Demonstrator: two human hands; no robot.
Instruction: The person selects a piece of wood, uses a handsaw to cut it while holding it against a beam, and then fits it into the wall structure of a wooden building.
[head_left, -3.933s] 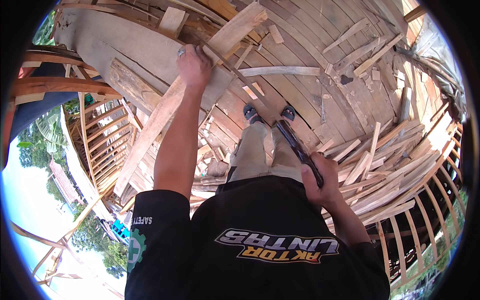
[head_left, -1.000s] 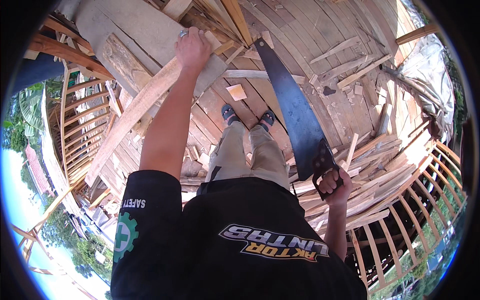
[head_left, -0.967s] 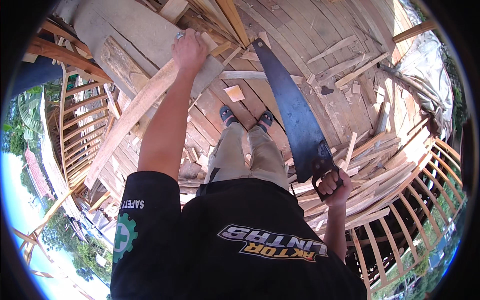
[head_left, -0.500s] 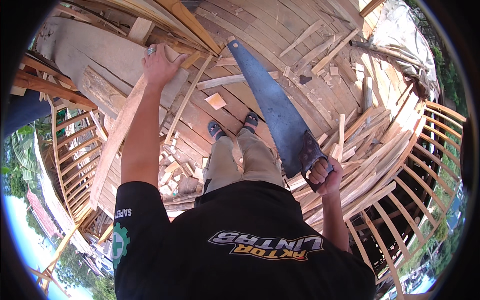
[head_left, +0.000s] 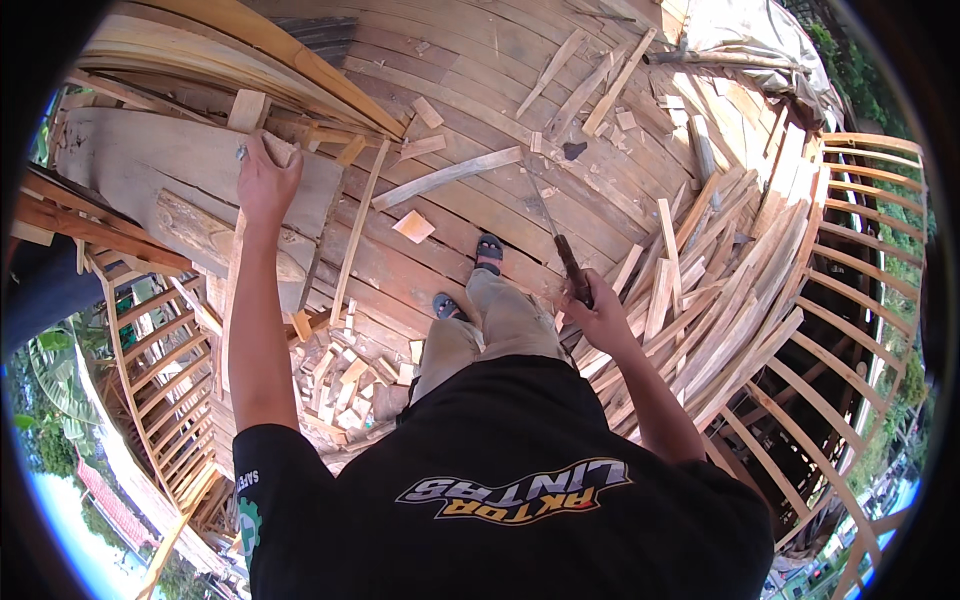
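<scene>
One plank floor (head_left: 600,120), curved, strewn with offcuts. One broad grey slab (head_left: 170,160), left of the feet. One heap of wood strips (head_left: 720,280), right of the slab. One handsaw (head_left: 560,240), blade edge-on, between slab and heap. Right hand (head_left: 595,315): fingers clenched round the saw handle. Left hand (head_left: 265,180): fingers pressed on the slab.

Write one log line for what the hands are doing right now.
left hand: pressing on plank | right hand: gripping saw, blade edge-on | stance: standing on deck
</scene>
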